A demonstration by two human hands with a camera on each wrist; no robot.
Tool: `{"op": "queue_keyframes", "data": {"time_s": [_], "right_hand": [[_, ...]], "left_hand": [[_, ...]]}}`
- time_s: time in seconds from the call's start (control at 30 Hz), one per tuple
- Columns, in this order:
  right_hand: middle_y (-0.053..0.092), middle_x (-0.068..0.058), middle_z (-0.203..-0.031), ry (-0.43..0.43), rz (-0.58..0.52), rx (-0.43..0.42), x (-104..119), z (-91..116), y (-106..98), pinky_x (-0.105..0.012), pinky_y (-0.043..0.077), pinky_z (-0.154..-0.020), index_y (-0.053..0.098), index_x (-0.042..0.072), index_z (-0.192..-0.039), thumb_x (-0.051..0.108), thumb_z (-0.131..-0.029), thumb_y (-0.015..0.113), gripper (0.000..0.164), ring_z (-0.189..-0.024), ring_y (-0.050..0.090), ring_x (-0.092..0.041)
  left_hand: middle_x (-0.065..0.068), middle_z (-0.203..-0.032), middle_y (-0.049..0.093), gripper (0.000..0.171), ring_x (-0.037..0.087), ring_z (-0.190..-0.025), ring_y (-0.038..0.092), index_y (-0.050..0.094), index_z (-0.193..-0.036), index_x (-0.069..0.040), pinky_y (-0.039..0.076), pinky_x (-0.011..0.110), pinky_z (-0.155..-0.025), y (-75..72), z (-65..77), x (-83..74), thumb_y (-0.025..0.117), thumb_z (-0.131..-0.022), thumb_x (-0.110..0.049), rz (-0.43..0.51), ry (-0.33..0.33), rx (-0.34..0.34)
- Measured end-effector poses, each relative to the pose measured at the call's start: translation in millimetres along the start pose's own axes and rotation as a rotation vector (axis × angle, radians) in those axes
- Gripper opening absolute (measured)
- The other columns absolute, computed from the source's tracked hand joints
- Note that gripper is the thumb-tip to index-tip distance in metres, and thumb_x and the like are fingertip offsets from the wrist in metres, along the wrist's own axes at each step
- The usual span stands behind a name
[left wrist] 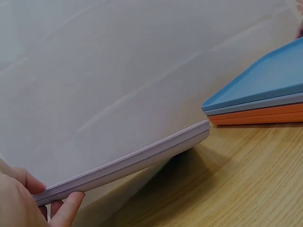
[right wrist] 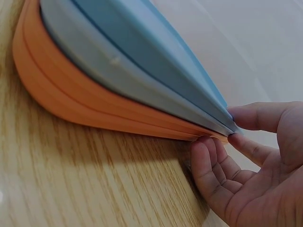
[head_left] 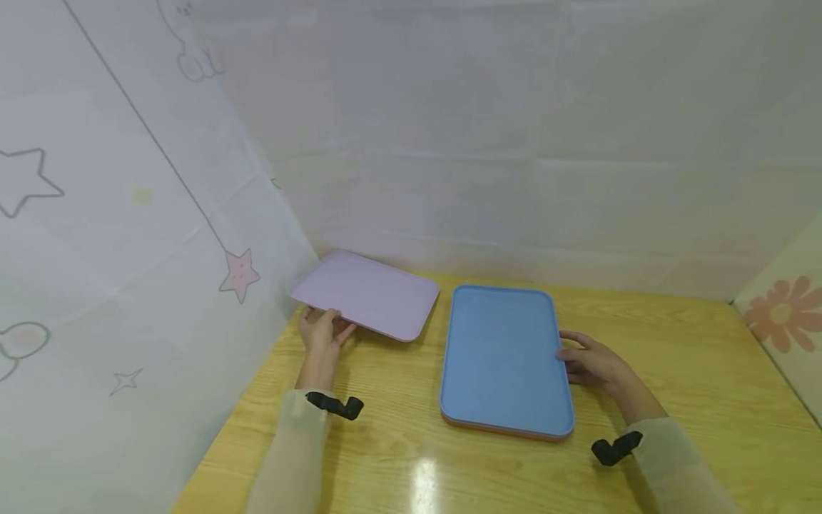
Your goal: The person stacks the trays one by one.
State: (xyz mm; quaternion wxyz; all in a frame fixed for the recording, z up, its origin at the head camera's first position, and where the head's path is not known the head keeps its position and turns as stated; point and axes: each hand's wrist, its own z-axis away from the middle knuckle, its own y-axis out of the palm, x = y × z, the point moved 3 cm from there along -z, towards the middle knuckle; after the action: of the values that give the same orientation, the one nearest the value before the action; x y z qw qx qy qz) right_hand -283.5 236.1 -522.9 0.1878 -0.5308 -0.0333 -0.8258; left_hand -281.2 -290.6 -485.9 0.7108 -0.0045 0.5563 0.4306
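My left hand [head_left: 321, 332] holds a lilac tray [head_left: 369, 296] by its near edge, thumb above and fingers below. In the left wrist view this tray [left wrist: 128, 161] slants, with the held edge raised over the table. To its right lies a stack of trays: a blue tray [head_left: 504, 357] on top, a greyish-blue tray [right wrist: 90, 56] beneath it and orange [right wrist: 61, 90] at the bottom. My right hand [head_left: 594, 364] grips the right edge of the stack. Its thumb is at the blue rim, and the other fingers curl against the lower edges.
Both trays and stack are on a wood-grain table [head_left: 385, 435]. A pale cloth backdrop [head_left: 449, 143] rises behind it, close past the lilac tray. Patterned cloth walls stand at the left [head_left: 128, 285] and right [head_left: 786, 307]. Black bands [head_left: 334, 404] sit on both wrists.
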Motion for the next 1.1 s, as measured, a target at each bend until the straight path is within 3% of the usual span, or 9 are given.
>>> {"op": "queue_keyframes", "data": {"time_s": [0.3,0.63,0.83,1.1], "right_hand": [[0.071,-0.006,-0.108,0.005,-0.008,-0.021,-2,3,-7,-0.035,0.059,-0.082,0.018,0.005,-0.161,0.018,-0.099,0.065,0.079,-0.095,0.068,-0.017],[0.07,-0.006,-0.109,-0.005,0.003,-0.032,0,9,-14,-0.034,0.059,-0.083,0.019,0.002,-0.16,0.021,-0.1,0.065,0.078,-0.096,0.067,-0.017],[0.07,-0.011,-0.116,-0.058,-0.008,-0.029,5,15,-20,-0.037,0.059,-0.087,0.019,-0.002,-0.159,0.021,-0.103,0.059,0.073,-0.099,0.069,-0.016],[0.049,-0.022,-0.136,-0.107,0.022,-0.053,17,26,-33,-0.035,0.058,-0.092,0.021,-0.001,-0.159,0.023,-0.104,0.058,0.071,-0.098,0.066,-0.015]], "left_hand": [[0.007,-0.12,0.05,0.089,0.025,-0.105,0.058,0.019,-0.159,-0.028,0.059,0.047,-0.089,3.8,19.7,-8.4,0.062,-0.09,0.008,-0.021,0.037,0.041],[0.01,-0.128,0.053,0.083,0.028,-0.108,0.064,0.026,-0.156,-0.027,0.061,0.045,-0.086,20.0,46.8,-14.9,0.062,-0.092,0.01,-0.044,0.016,0.185],[0.01,-0.13,0.05,0.083,0.031,-0.115,0.062,0.025,-0.157,-0.029,0.059,0.043,-0.09,31.7,54.4,-9.0,0.061,-0.092,0.009,-0.057,-0.007,0.267],[0.01,-0.126,0.054,0.079,0.024,-0.098,0.066,0.029,-0.156,-0.028,0.062,0.035,-0.081,46.7,60.7,3.6,0.061,-0.092,0.007,-0.092,-0.029,0.387]]}}
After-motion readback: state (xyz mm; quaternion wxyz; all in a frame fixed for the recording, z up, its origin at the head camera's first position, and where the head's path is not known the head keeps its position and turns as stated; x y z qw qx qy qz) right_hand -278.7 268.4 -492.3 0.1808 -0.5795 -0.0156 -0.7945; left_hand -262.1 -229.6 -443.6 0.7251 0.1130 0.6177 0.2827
